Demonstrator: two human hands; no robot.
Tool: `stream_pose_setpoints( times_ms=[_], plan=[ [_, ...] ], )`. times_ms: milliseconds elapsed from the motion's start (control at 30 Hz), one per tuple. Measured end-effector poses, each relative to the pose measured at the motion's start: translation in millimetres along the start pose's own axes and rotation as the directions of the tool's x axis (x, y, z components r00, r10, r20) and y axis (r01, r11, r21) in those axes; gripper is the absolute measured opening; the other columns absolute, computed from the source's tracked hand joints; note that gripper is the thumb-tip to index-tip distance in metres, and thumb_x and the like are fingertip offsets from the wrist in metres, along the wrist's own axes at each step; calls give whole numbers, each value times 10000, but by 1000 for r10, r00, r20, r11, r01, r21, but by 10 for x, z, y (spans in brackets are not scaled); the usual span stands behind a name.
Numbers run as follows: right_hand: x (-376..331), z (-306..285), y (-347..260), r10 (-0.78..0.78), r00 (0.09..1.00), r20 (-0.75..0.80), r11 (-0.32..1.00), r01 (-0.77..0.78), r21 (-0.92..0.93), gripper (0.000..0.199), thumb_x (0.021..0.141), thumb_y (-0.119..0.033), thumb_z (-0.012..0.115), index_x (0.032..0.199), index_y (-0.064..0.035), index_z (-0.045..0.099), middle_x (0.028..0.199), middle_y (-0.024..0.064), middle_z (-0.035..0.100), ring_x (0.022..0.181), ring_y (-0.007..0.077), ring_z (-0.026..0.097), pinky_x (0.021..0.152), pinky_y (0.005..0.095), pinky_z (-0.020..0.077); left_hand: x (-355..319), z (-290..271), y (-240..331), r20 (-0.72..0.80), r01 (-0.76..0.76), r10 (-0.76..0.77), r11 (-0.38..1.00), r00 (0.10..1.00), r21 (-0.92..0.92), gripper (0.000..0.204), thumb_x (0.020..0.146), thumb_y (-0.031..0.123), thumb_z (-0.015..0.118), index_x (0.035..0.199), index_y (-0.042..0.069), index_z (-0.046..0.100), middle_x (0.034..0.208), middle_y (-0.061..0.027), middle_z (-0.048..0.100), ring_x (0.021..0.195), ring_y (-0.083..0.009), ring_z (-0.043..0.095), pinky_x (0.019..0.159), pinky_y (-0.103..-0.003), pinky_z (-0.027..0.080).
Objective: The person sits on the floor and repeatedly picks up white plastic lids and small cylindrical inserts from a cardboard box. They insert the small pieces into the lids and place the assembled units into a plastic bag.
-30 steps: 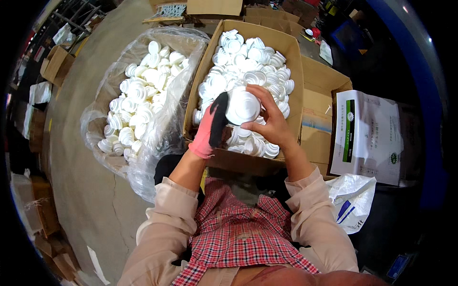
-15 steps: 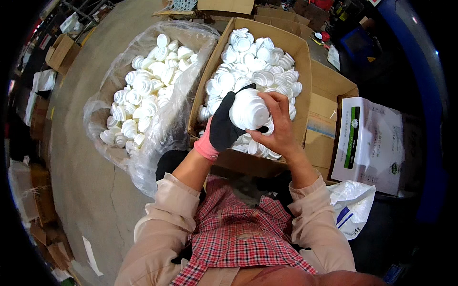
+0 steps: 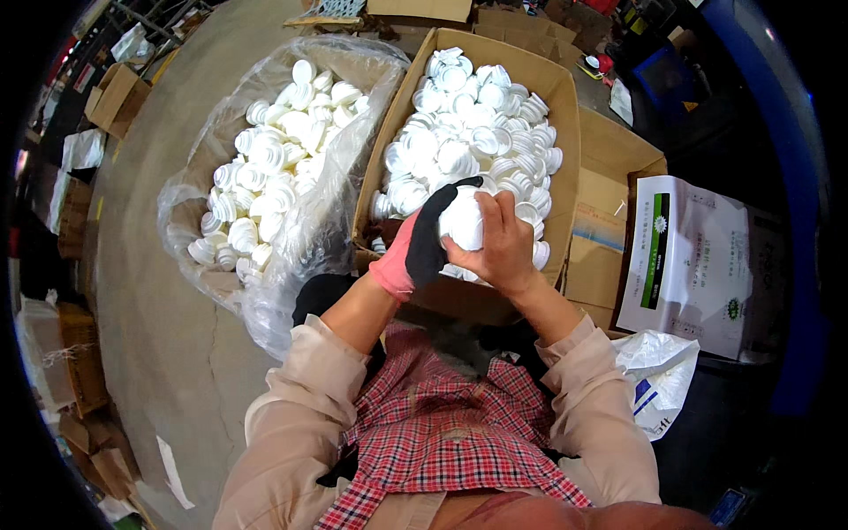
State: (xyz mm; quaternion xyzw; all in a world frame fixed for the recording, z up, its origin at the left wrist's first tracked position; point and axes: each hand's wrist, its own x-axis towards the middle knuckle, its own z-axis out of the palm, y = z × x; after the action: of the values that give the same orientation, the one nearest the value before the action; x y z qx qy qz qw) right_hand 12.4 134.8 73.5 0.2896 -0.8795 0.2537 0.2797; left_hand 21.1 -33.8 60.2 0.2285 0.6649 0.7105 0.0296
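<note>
Between my two hands is a white round ridged plastic piece (image 3: 463, 221), over the near part of an open cardboard box (image 3: 567, 106). My left hand (image 3: 422, 249), in a black and pink glove, wraps its left side. My bare right hand (image 3: 508, 249) grips the right side, with the fingers bent over the top and the thumb below. My fingers hide much of the piece. Under and beyond my hands, the box is heaped with similar white ridged pieces (image 3: 459, 115).
To the left stands a clear plastic-lined container (image 3: 349, 168) with more white pieces (image 3: 274, 159). On the right are an open cardboard carton (image 3: 592, 238), a white printed carton (image 3: 693, 256) and a crumpled white bag (image 3: 662, 371). More boxes (image 3: 124, 97) line the far left.
Both hands have lowered slightly toward the near edge of the box. The white piece has turned between them, its stepped rings now mostly covered by my fingers.
</note>
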Motion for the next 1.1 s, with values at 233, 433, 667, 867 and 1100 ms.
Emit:
stream_pose_setpoints(
  times_ms=[233, 433, 667, 867, 1100],
  plan=[
    [63, -52, 9, 33, 999, -17, 995, -32, 92, 661, 635, -301, 797, 1181, -77, 501, 1027, 137, 495, 714, 303, 623, 564, 375, 533, 70, -34, 85, 15, -69, 68, 997, 998, 46, 602, 853, 25, 626, 1409, 16, 396, 1335, -124, 522, 1190, -202, 518, 1021, -350, 420],
    [23, -37, -88, 45, 999, 23, 999, -45, -19, 657, 604, -350, 829, 1096, -34, 529, 940, 124, 496, 633, 272, 601, 514, 360, 507, -21, 44, -3, -30, -5, 3, 998, 1000, -64, 508, 884, 41, 566, 1373, 3, 431, 1297, -117, 545, 1166, -196, 530, 1007, -333, 422],
    [24, -58, -67, 14, 1000, 0, 999, -14, -43, 613, 614, -343, 802, 1084, -43, 546, 900, 114, 495, 620, 262, 597, 501, 359, 492, 55, -158, -267, 119, -149, 118, 943, 986, 299, 578, 822, 131, 664, 1344, -3, 456, 1331, -161, 535, 1220, -235, 532, 1019, -356, 412],
    [82, -307, 81, -42, 999, -34, 999, 42, 13, 670, 606, -316, 818, 1171, -86, 542, 998, 119, 521, 708, 276, 621, 583, 371, 523, 147, 14, 72, 96, -34, 27, 997, 995, 68, 613, 836, 138, 672, 1377, -1, 420, 1337, -132, 524, 1198, -222, 541, 1015, -334, 425],
    [-20, -275, -4, -11, 1000, 0, 1000, 11, 14, 720, 611, -383, 842, 1162, -57, 514, 977, 127, 500, 699, 282, 604, 592, 373, 516, 40, 161, -251, 92, 269, -263, 792, 960, -548, 602, 850, 65, 645, 1394, 13, 390, 1339, -123, 510, 1207, -209, 522, 1022, -333, 423]
  ],
)
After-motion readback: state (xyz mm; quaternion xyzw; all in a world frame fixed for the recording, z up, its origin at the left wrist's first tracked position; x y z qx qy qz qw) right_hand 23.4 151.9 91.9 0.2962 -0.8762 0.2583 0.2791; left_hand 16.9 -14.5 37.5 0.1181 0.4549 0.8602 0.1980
